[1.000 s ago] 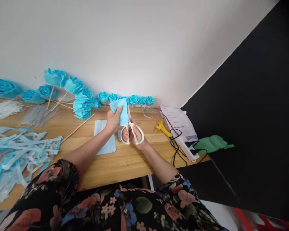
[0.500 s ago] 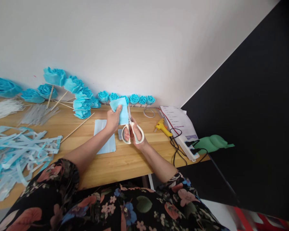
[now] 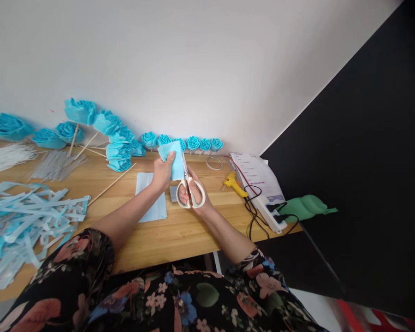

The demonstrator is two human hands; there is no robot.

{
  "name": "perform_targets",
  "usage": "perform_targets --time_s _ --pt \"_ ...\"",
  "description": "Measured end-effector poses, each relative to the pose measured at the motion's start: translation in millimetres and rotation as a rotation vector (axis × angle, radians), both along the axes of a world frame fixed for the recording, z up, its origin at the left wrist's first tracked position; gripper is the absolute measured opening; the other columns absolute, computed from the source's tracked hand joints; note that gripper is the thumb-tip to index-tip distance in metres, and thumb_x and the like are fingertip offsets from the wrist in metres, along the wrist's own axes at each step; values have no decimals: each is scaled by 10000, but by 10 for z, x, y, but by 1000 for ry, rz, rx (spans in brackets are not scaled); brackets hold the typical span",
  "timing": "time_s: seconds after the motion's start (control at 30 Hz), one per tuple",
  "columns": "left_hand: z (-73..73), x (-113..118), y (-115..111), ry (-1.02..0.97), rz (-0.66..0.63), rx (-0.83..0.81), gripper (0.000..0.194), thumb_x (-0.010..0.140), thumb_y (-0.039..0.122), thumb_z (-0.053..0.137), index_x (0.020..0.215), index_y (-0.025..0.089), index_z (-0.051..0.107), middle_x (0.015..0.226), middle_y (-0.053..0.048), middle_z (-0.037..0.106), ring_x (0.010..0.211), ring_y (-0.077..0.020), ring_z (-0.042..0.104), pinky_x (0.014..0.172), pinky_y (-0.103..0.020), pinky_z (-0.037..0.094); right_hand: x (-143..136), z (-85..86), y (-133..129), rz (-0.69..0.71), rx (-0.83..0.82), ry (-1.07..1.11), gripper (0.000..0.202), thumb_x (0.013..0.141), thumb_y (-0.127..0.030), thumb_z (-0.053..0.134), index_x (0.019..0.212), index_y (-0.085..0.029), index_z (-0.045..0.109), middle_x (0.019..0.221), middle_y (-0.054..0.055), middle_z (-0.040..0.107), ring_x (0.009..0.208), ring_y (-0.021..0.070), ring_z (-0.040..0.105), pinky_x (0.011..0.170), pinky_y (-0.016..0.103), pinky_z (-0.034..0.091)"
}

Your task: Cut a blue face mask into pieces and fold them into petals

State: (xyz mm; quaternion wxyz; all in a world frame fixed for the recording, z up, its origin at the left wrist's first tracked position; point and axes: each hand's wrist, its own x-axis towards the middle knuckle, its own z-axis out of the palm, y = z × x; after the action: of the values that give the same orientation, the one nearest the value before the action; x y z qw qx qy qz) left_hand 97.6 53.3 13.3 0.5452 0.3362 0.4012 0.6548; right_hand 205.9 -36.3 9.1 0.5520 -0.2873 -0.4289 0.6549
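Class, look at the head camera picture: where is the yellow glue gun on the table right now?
The yellow glue gun lies on the wooden table, right of the right hand holding the scissors, beside the printed paper sheet.

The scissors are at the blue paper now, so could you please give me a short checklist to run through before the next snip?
1. Paper held firmly: ok. The left hand pinches the folded blue paper with the thumb on its face.
2. Scissors gripped: ok. The right hand has its fingers through the white handles of the scissors.
3. Blades at the paper: ok. They run along its right edge.
4. Left fingers clear of the blades: cannot tell. Those behind the paper are hidden.
5. Space beneath the hands: ok. Only the pale blue sheet lies there on the wooden table.
6. Glue gun out of the way: ok. The yellow glue gun lies off to the right.
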Motion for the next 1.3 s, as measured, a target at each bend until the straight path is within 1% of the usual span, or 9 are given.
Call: perform_targets --time_s 0.13,0.23,0.37,0.53,0.63,0.87,0.97,1.13,1.3 --pt "-28 -10 35 -24 -18 5 522 579 600 811 751 142 630 640 22 588 590 -115 510 586 -242 427 7 -12 6 -9 -9 -18 869 785 -601 721 1485 -267 328 621 -82 530 438 65 373 399 184 328" --pt "-56 -26 76 -41 -32 0 538 563 594 826 784 132 660 662 11 614 604 -125 535 591 -247 438 18 -13 6 17 -5 -15 815 802 -605 703 1461 -279 351 638 -73 532 461 73 390 425 192 352" --pt "-69 -48 122 -69 -36 13 497 567 554 840 773 137 663 660 14 618 604 -124 543 592 -245 438 33 -21 0 92 -14 -40 722 814 -696 616 1366 -266 437 651 -47 534 510 110 455 458 227 396" --pt "-58 -87 173 -104 11 15 488 561 530 849 785 140 659 669 26 616 580 -97 513 587 -228 431 50 -37 -1 134 -16 -94 633 824 -710 586 1248 -248 492 660 -37 528 527 124 468 486 249 415" --pt "-68 -98 180 -89 1 5 489 560 530 851 781 139 657 667 22 619 590 -104 529 591 -231 435 56 -27 2 135 -18 -109 628 817 -716 587 1217 -239 504 654 -41 519 518 121 463 483 251 413" --pt "-100 -53 114 -52 -55 17 552 571 598 831 796 124 662 659 8 630 578 -112 548 571 -232 451 65 -18 13 135 10 -48 626 859 -667 581 1303 -241 465 670 -35 541 524 123 474 464 241 399" --pt "-91 -33 73 -27 -77 -8 564 551 619 831 751 126 645 628 15 614 549 -107 532 543 -229 442 74 -52 33 110 26 -32 628 873 -658 569 1340 -257 443 676 -38 542 517 118 475 452 231 376" --pt "-56 -2 -7 -22 -107 -12 538 541 598 842 686 141 599 574 36 567 494 -79 478 489 -206 406 72 -94 55 73 20 -19 642 872 -648 571 1379 -282 426 681 -40 535 530 115 468 472 234 389" --pt "-49 29 -73 7 -157 -29 495 572 562 835 632 158 555 503 48 506 435 -78 440 431 -208 364 71 -69 45 31 33 -55 690 868 -655 564 1419 -272 404 712 -29 551 542 117 468 470 245 401"
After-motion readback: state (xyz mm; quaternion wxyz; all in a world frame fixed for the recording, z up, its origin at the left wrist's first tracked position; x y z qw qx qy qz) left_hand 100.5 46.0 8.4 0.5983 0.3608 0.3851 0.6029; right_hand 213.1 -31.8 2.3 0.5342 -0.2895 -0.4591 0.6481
